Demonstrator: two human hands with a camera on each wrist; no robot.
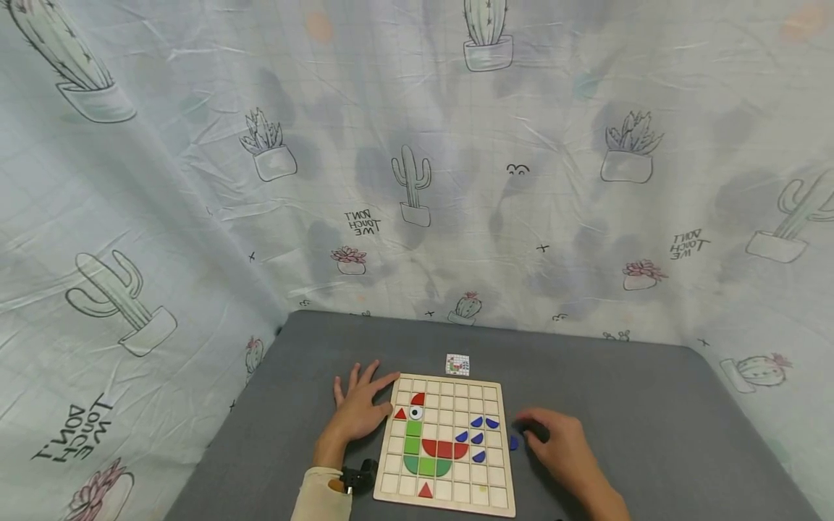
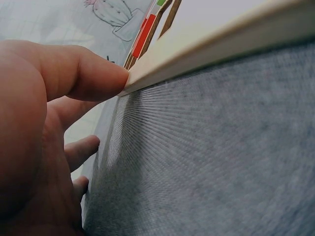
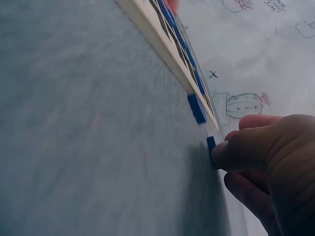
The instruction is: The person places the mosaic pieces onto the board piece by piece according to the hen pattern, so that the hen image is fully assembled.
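A wooden grid board [image 1: 490, 477] lies on the grey table. On it, red, green and blue tiles make a bird shape. My left hand [image 1: 357, 411] lies flat with spread fingers to the left of the board. One of its fingertips [image 2: 106, 77] touches the board's edge [image 2: 221, 46]. My right hand [image 1: 557, 443] sits to the right of the board, fingers curled, pinching a small blue piece [image 3: 211, 147] that stands on the table. A second blue piece [image 3: 197, 108] lies against the board's right edge [image 1: 514, 442].
A small pattern card [image 1: 457, 365] lies just behind the board. Cactus-print cloth [image 1: 417, 181] walls in the grey table [image 1: 625, 405] at the back and both sides. Bare grey surface stretches to the right and behind the board.
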